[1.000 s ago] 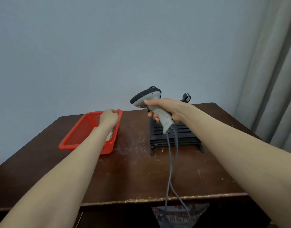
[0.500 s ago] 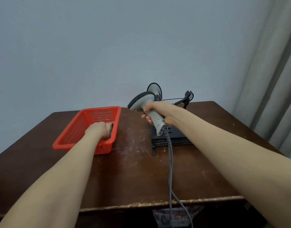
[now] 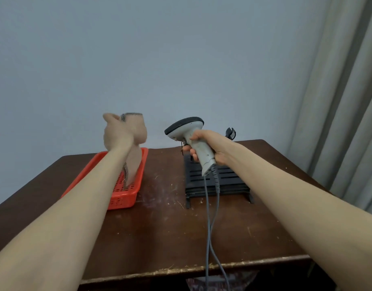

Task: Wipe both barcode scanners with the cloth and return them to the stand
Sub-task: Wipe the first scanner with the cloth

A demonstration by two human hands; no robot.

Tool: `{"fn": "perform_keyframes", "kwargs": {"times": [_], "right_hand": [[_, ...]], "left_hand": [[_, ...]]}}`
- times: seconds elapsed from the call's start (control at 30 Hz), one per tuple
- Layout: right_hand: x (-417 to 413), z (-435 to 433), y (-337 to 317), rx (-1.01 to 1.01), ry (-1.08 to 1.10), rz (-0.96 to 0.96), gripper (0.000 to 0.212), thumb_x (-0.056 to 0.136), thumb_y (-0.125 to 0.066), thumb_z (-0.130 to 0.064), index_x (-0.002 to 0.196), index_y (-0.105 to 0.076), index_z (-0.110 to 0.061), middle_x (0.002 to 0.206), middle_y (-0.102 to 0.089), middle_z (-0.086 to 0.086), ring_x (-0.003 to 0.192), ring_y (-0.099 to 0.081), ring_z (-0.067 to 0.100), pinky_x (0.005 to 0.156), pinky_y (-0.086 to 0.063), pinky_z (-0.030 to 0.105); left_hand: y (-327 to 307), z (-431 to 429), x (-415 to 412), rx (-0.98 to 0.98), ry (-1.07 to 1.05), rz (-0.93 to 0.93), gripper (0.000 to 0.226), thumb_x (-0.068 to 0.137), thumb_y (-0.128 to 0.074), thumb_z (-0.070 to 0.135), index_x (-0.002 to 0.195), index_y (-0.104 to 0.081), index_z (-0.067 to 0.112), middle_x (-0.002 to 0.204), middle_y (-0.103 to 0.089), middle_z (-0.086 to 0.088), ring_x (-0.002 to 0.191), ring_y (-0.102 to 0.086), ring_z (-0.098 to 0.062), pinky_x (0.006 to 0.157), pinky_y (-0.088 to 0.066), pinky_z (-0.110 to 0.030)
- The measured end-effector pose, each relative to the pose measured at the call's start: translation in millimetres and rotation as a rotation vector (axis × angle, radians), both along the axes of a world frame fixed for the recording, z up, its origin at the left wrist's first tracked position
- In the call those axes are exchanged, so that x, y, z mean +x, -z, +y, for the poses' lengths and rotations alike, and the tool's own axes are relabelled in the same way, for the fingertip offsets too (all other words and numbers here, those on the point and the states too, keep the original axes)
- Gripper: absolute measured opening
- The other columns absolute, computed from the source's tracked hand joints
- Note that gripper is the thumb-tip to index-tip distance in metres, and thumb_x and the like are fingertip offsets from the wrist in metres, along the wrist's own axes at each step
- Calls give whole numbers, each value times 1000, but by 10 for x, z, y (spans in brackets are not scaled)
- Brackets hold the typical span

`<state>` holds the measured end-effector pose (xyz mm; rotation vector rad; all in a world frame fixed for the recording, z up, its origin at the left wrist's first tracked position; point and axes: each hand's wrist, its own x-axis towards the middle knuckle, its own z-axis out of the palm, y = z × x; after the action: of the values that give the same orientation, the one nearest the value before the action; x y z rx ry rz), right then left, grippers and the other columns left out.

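My right hand (image 3: 210, 148) grips the handle of a grey-white barcode scanner (image 3: 188, 133) with a dark head, held above the black slatted stand (image 3: 222, 181). Its grey cable (image 3: 209, 227) hangs down past the table's front edge. My left hand (image 3: 115, 135) is raised above the red basket (image 3: 122, 198) and holds a beige cloth (image 3: 137, 148) with a dark patterned edge; the cloth's lower end still hangs into the basket. The second scanner is hidden, apart from a small black part (image 3: 231, 133) behind my right wrist.
A dark brown wooden table (image 3: 159, 232) with a worn front edge carries the basket at left and the stand at right. A plain wall is behind it and grey curtains (image 3: 344, 101) hang at the right.
My left hand has risen out of the basket with the cloth in it. My right hand has kept the scanner above the stand, shifted slightly right.
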<state>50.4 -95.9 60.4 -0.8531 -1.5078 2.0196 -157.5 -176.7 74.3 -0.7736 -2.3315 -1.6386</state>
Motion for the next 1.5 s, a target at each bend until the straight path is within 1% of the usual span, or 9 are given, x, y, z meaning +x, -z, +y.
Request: {"fn": "perform_keyframes", "kwargs": {"times": [0.3, 0.37, 0.47, 0.63, 0.8, 0.93, 1.23, 1.4, 1.5], "right_hand": [[520, 129, -40, -147, 114, 177, 76, 93, -35, -64, 114, -55, 6, 91, -67, 23, 53, -62, 21, 49, -55, 27], [627, 164, -12, -213, 152, 231, 73, 97, -27, -59, 116, -53, 6, 84, -65, 22, 53, -62, 23, 48, -55, 28], [749, 166, 53, -248, 253, 298, 46, 103, -34, -37, 93, -60, 0, 67, -65, 14, 58, -61, 23, 47, -55, 26], [880, 203, 141, -250, 313, 446, 31, 97, -48, -23, 74, -62, -8, 61, -67, 9, 52, -66, 20, 49, -56, 27], [952, 261, 203, -231, 411, 482, 25, 97, -48, -18, 78, -62, -8, 60, -68, 7, 53, -66, 19, 49, -55, 24], [924, 362, 328, -203, 489, 418, 45, 102, -34, -44, 92, -63, -10, 87, -68, 9, 77, -66, 19, 69, -54, 29], [922, 367, 285, -231, 392, 455, 79, 98, -32, -56, 32, -45, -15, 33, -42, -5, 29, -44, 6, 37, -38, 15], [861, 399, 273, -171, 369, 420, 64, 94, -35, -63, 81, -67, -9, 68, -71, 7, 62, -70, 17, 61, -53, 27], [877, 389, 275, -164, 371, 402, 57, 92, -41, -63, 82, -65, -12, 66, -71, 4, 61, -70, 17, 62, -52, 29]], "left_hand": [[-245, 403, 881, 451, 396, -190, 23, 89, -57, 16, 110, -63, 10, 104, -66, 2, 94, -63, -12, 86, -51, -26], [-213, 447, 1175, 478, 478, -215, 6, 85, -63, 12, 81, -65, 16, 77, -64, 9, 73, -59, -6, 73, -49, -24], [-119, 468, 1647, 446, 609, -106, 33, 84, -66, 18, 56, -51, 24, 49, -47, 16, 54, -42, -4, 58, -36, -23], [184, 570, 2073, 58, 900, 259, 36, 95, -48, 36, 97, -74, 12, 95, -71, 3, 94, -64, -15, 87, -49, -33], [389, 752, 2076, -164, 777, 619, 35, 96, -45, 26, 127, -60, 21, 130, -50, 6, 113, -40, -21, 91, -30, -22], [463, 795, 2136, -287, 754, 701, 29, 91, -48, 26, 111, -68, 19, 122, -53, 8, 110, -42, -22, 87, -32, -26], [451, 609, 2115, -245, 923, 614, 7, 81, -59, 18, 76, -64, 16, 85, -56, 12, 87, -43, -13, 75, -36, -27], [362, 647, 1977, -202, 788, 555, 45, 85, -59, 30, 128, -55, 16, 125, -43, 2, 114, -46, -12, 93, -43, -27], [377, 670, 1972, -243, 720, 664, 43, 90, -55, 33, 130, -56, 18, 129, -43, 2, 118, -42, -15, 88, -39, -24]]}}
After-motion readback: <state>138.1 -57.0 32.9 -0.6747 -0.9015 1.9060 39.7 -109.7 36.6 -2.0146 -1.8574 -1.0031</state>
